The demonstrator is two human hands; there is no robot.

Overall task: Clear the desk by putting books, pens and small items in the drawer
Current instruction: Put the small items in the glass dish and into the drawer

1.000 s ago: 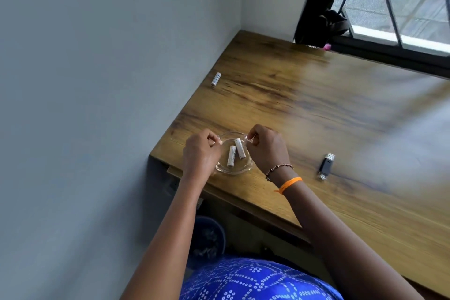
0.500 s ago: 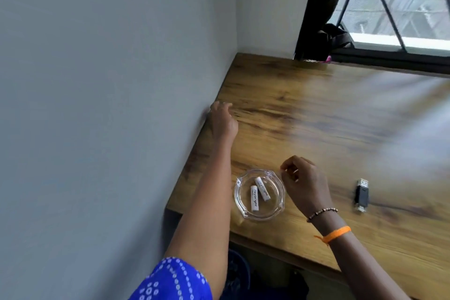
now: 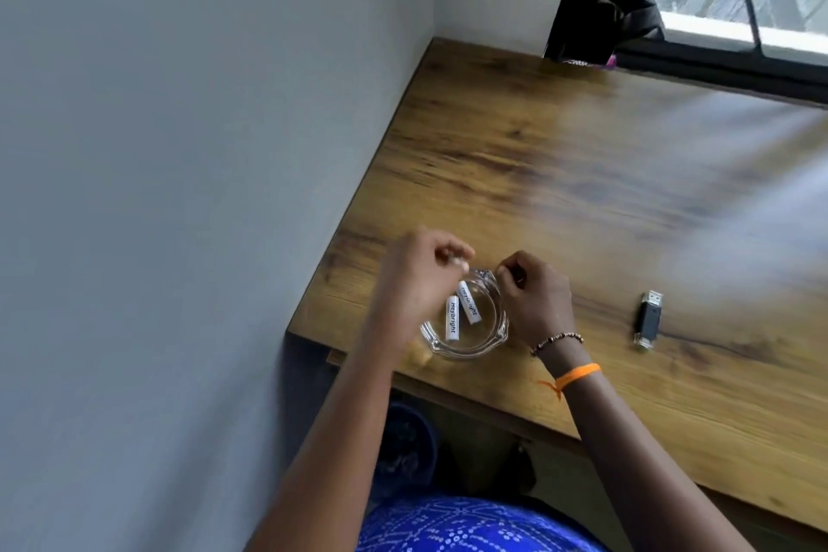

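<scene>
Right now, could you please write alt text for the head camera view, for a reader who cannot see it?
Two bare hands meet over a clear glass dish holding two white batteries near a wooden desk's front corner; the left hand pinches a small pale item above it, the right hand at its rim. A black USB stick lies to the right.

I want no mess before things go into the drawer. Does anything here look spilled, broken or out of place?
Nothing stands out. Two batteries lie inside the intact glass dish, and the USB stick lies flat on the desk. No spill shows.
</scene>
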